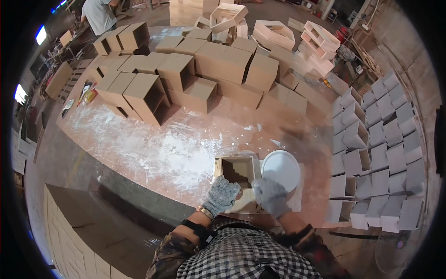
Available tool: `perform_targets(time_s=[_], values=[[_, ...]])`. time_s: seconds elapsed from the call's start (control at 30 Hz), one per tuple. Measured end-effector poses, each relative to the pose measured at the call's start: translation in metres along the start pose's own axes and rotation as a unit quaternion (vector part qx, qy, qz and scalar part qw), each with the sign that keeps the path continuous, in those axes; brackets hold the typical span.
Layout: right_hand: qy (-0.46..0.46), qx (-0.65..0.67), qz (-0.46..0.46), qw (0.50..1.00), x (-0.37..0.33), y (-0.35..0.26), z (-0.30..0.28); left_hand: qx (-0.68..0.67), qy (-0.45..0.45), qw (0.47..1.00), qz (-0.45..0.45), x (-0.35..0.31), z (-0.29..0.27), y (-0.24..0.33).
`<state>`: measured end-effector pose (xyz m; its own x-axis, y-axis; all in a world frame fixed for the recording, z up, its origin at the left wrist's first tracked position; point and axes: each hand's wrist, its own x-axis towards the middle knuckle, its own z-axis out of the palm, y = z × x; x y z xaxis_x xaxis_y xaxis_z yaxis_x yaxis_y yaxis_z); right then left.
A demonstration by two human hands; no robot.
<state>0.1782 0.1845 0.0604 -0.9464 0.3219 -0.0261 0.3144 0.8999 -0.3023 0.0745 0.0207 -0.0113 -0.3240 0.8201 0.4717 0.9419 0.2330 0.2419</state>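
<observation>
A small open box [236,210] with pale wooden edges and a brown inside stands at the table's near edge, right in front of me. My left hand [220,197], in a grey knitted glove, has its fingers curled at the box's near left corner. At the near right side my right hand [271,196], gloved alike and slightly blurred, is closed against the box's edge. Its fingertips are partly hidden. Just beyond that hand lies a round white lid or tub top [281,168].
The brown tabletop [121,139] carries white powdery smears. Many brown cardboard-coloured boxes [223,63] are stacked across its far side, with pale wooden frames [274,35] behind. Rows of grey-white boxes [383,135] stand at right. A person [99,17] is at the far left.
</observation>
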Motion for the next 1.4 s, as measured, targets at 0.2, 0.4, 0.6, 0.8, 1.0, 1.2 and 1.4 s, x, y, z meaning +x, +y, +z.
perform_targets(time_s=[0.2,0.4,0.6,0.8,1.0,1.2,1.4], values=[[0.052,0.104,-0.009,0.993,-0.037,0.022,0.004,-0.035,-0.069,0.997,0.011,0.007,-0.023,-0.002],[0.102,0.109,0.064,0.987,-0.043,0.029,0.002,-0.025,-0.083,0.990,0.113,0.006,-0.067,-0.038],[0.153,0.071,-0.023,0.985,-0.035,0.032,0.028,-0.004,-0.148,0.951,0.270,0.042,-0.049,-0.097],[0.171,0.111,0.065,0.977,-0.018,0.010,-0.017,0.011,-0.100,0.940,0.325,0.045,-0.026,-0.070],[0.144,0.027,0.086,0.985,0.009,0.032,-0.005,-0.016,-0.231,0.955,0.186,0.044,-0.033,-0.019],[0.105,0.018,0.064,0.992,0.060,0.021,-0.016,-0.022,-0.109,0.977,0.184,0.031,-0.029,-0.020],[0.022,-0.049,0.082,0.995,0.045,-0.002,-0.004,-0.030,-0.157,0.978,0.135,0.025,-0.025,-0.017]])
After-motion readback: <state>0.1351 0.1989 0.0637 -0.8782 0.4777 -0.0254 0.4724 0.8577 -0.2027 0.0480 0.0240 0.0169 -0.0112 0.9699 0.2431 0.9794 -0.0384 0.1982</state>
